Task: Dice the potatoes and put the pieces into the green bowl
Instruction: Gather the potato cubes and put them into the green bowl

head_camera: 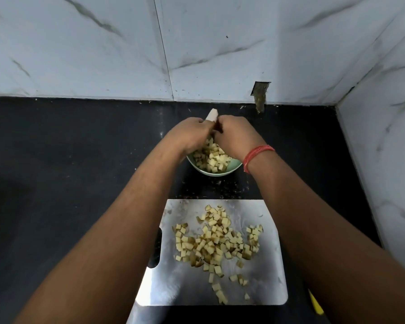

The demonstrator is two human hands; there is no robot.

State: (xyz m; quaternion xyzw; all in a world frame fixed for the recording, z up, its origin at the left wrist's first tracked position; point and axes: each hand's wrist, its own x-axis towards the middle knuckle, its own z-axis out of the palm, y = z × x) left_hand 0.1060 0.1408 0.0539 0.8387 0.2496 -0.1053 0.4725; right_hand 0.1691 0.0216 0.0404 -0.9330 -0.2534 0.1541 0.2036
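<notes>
The green bowl [234, 165] is full of potato pieces [212, 157]. More potato cubes [216, 242] lie on the shiny cutting board [267, 288], nearer the person. Both hands meet over the bowl. The left hand [189, 134] seems to grip a white thing [211, 114] pointing away toward the wall. The right hand [234, 134] is curled, but I cannot tell what it holds.

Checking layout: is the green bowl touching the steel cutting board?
Apart. The head view shows a strip of bare black countertop between the round green bowl and the far edge of the rectangular steel cutting board.
</notes>
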